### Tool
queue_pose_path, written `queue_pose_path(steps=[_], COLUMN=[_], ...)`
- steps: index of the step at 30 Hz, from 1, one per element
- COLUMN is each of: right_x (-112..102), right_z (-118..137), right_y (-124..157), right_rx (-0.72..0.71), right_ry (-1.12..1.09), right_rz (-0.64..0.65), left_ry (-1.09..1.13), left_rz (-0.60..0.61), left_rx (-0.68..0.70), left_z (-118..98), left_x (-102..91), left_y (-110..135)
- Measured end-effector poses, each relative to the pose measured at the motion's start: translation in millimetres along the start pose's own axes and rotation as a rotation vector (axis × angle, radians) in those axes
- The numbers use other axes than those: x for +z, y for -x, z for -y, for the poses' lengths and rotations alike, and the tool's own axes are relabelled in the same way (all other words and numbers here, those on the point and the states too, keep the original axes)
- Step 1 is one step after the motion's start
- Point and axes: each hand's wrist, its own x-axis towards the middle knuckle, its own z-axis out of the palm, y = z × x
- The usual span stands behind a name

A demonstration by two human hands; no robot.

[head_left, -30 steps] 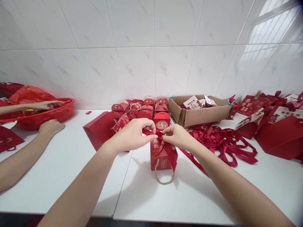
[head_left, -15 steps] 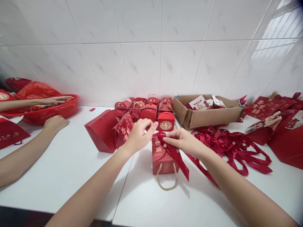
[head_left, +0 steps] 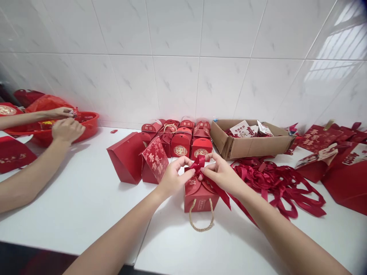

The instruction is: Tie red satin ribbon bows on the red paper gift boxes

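Observation:
A small red gift box (head_left: 197,196) with gold characters stands in front of me, its twisted rope handle (head_left: 202,229) hanging down onto the table. On its top sits a dark red satin ribbon (head_left: 200,162) drawn up into a loop, with one tail trailing over the box's right side. From the left, my left hand (head_left: 176,173) pinches the ribbon between thumb and forefinger. My right hand (head_left: 220,172) grips the same ribbon from the right, its fingers curled close to the knot. Part of the knot is hidden by my fingers.
A heap of ribbon (head_left: 275,183) lies to the right, below a cardboard box (head_left: 255,147) of cards. Several red boxes (head_left: 180,147) stand at the wall, larger ones (head_left: 126,156) on the left. A co-worker's hands (head_left: 67,130) are at a red basket (head_left: 93,128).
My left hand has moved right and down onto the ribbon, which now stands up in a loop. The co-worker's hands have come together, holding something small over the basket.

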Motion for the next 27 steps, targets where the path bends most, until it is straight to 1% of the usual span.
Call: queue_pose_path(steps=[3,7,9,13,17,19,21,23,27], right_x=[4,8,10,11,9,8,7,7,8], right_z=[-6,-16,-20,-25,-23,-20,-17,-13,-9], right_y=[2,6,8,10,10,11,13,15,17], right_rx=[-0.041,-0.114,-0.166,-0.26,-0.418,-0.511,-0.58,-0.588,-0.492], right_ry=[0.011,-0.079,-0.069,0.102,0.364,0.515,0.628,0.683,0.739], right_rz=[-0.049,-0.114,-0.142,-0.221,-0.311,-0.322,-0.299,-0.271,-0.221], left_ry=[0.024,0.159,0.2,0.219,0.27,0.275,0.255,0.235,0.218], left_rz=[0.016,0.027,0.043,0.032,0.029,0.044,0.046,0.045,0.064], left_rx=[-0.002,-0.039,-0.064,-0.081,-0.114,-0.124,-0.119,-0.109,-0.082], left_z=[-1,2,3,3,1,0,1,1,1], left_x=[2.8,7.4,9.6,11.5,10.3,9.6,9.1,8.9,8.2], left_y=[2,3,4,6,7,7,7,6,5])
